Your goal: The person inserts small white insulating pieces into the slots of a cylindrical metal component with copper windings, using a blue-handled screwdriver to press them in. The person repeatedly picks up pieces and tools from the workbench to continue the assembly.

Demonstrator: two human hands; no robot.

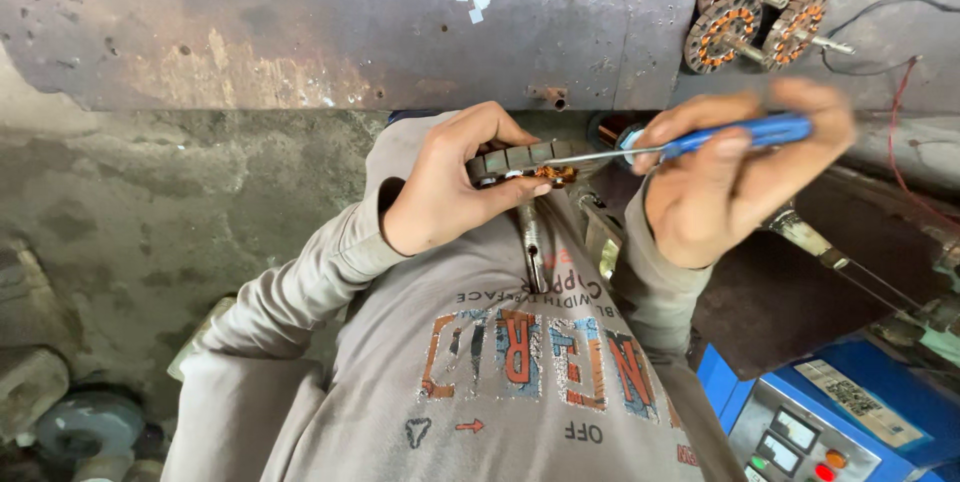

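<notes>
Left hand [440, 187] is wrapped around a small motor rotor [520, 164], fingers curled over its dark laminated rim, thumb underneath, the steel shaft [533, 247] pointing down toward the grey sweatshirt [500, 362]. The rotor sits right at chest height, just beside the sweatshirt's collar. Right hand [725, 177], well out from the rotor, is closed tight on the blue handle of a screwdriver [700, 140], and the thin blade runs across to meet the copper winding [553, 174] showing at the rotor's edge. By the look of it this is a dense, stiff lump of stacked steel, heavy for its size, so the rim is the sound place to clamp it; the shaft looks smooth and likely slick. The copper wire is the delicate part, fine and easily nicked, so the blade tip wants light pressure. Up beyond the rotor, four more rotors [775, 2] lie on the rusty metal bench [300, 22]. Below and to its right, a blue meter box [830, 422] with small displays.
</notes>
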